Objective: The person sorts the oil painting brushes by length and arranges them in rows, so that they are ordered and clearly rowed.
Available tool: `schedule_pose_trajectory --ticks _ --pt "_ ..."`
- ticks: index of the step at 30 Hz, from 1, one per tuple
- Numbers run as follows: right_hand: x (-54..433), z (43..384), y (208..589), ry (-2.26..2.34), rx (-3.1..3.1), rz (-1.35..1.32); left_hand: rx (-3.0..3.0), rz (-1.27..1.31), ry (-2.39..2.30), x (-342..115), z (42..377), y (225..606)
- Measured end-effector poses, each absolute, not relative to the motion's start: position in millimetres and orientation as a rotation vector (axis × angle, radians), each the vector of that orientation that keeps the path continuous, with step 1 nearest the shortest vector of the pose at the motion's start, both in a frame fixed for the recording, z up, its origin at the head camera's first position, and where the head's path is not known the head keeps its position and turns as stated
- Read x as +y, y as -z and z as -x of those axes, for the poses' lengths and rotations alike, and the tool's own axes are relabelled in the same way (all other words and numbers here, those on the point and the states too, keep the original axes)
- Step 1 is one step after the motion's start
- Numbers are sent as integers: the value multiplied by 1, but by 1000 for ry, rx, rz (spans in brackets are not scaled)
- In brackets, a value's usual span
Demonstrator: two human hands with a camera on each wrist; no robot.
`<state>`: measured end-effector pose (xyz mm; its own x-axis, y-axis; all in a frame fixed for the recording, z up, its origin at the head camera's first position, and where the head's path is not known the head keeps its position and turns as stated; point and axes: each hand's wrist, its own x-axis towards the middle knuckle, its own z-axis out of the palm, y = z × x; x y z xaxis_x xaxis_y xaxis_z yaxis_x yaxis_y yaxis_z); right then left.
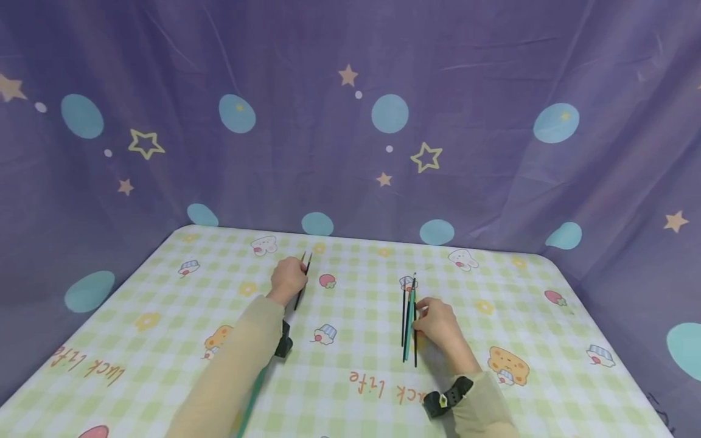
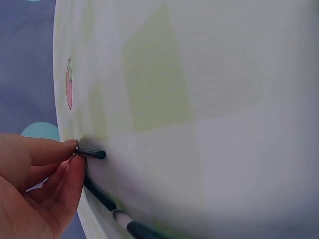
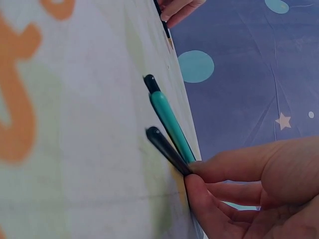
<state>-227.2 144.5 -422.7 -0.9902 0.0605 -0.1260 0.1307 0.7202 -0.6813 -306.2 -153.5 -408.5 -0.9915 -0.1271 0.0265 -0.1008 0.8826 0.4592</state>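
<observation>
At the left of the table, my left hand (image 1: 288,280) pinches a dark-handled paintbrush (image 2: 91,153) between thumb and fingers. Two slim brushes show beside this hand in the head view, bristle tips pointing to the far edge. Right of centre, several paintbrushes lie side by side, with black handles and a teal handle (image 1: 409,328). On the right side of that group, my right hand (image 1: 438,322) grips a black paintbrush (image 3: 167,149) between thumb and index finger. In the right wrist view, the teal handle (image 3: 172,124) lies just beyond it.
A long teal handle (image 1: 252,401) lies partly under the left forearm, its ends hidden. The checked tablecloth (image 1: 350,340) has printed cakes, strawberries and lettering. A purple curtain (image 1: 306,164) hangs behind the table. Each wrist wears a black strap, such as the right one (image 1: 448,396).
</observation>
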Motion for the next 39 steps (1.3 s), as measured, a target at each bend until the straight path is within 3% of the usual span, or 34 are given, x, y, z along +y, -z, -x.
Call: schedule_pose_trajectory --ticks 17,39 --pt "148 227 420 1157 2813 -138 -2916 -76 764 -145 301 407" --pt "145 224 420 1168 2801 -132 -2849 233 1148 -64 268 424"
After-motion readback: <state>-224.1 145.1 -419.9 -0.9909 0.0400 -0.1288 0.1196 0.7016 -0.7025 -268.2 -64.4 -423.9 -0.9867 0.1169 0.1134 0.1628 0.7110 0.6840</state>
